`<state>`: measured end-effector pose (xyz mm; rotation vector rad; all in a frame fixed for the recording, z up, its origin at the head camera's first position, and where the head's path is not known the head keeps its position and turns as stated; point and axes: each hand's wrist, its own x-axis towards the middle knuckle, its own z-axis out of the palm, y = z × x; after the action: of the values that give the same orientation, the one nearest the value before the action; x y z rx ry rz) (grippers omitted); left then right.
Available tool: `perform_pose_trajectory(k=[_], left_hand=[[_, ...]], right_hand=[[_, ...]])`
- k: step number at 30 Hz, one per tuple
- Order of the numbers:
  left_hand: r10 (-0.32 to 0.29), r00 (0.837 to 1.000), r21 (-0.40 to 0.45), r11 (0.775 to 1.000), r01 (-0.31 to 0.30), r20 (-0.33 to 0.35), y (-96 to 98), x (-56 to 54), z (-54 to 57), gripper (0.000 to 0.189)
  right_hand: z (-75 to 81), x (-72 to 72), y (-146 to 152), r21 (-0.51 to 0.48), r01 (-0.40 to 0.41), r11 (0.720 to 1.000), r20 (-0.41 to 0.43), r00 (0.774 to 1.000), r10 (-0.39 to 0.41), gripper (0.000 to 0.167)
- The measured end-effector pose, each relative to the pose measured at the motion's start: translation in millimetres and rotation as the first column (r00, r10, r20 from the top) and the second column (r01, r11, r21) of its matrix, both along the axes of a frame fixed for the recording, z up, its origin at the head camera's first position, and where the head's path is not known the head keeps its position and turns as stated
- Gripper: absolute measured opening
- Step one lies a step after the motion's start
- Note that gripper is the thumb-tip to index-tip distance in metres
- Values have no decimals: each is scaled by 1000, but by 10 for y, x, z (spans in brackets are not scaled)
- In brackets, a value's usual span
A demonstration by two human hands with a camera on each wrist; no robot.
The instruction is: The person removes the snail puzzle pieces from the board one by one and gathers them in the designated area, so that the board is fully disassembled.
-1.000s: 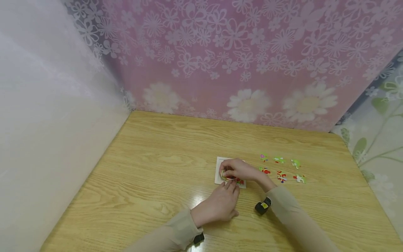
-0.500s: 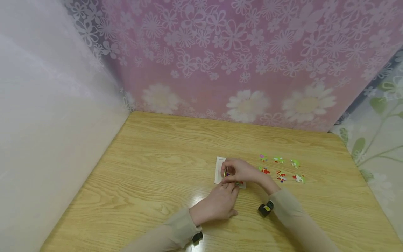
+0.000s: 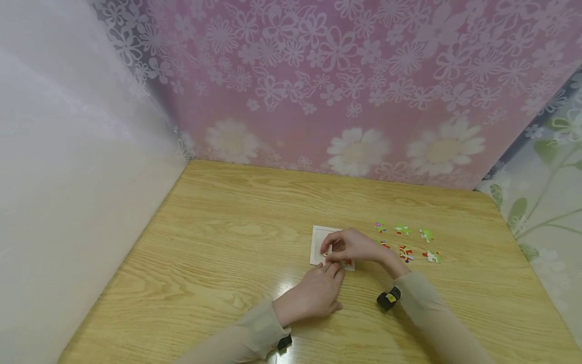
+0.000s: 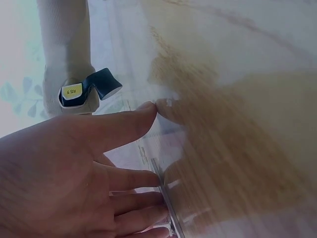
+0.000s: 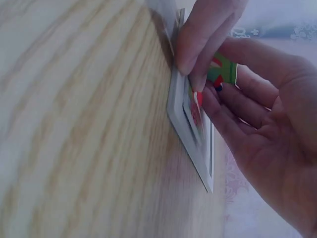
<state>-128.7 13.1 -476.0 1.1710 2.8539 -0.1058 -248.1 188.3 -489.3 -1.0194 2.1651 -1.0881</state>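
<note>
My right hand [image 3: 353, 245] is over a small white puzzle tray [image 3: 318, 238] and pinches a jigsaw piece [image 5: 228, 70] between thumb and fingers. In the right wrist view that piece shows green with red and dark blue, standing steeply on edge. My left hand [image 3: 312, 291] lies at the tray's near side, fingers extended, their tips on the near rim and the pieces there. A red and green piece [image 5: 194, 110] lies inside the tray, partly under the fingertips. The left wrist view shows the left thumb [image 4: 126, 128] held apart from the fingers, which reach the tray's edge.
Loose jigsaw pieces lie in two rows right of the tray, among them a green one [image 3: 426, 235], a red one [image 3: 405, 254] and a white-green one [image 3: 432, 257]. The right wrist hides part of another. Wood-grain table [image 3: 236, 227]; a flowered pink curtain [image 3: 291, 126] stands behind.
The right hand has drawn slightly right, and the pinched piece has turned, so its pale side faces the head camera. The left hand has stayed nearly still at the tray's near side.
</note>
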Motion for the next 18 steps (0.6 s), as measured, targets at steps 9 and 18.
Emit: perform_pose_trajectory(k=[9,18], left_hand=[[19,998,-32,999,-17,62,0,5,12,82],[57,994,-27,998,-55,93,9,16,36,81]], right_hand=[[24,-51,69,11,43,999,26,999,-43,22],[-4,-79,109,-31,241,970,-65,968,-243,19]])
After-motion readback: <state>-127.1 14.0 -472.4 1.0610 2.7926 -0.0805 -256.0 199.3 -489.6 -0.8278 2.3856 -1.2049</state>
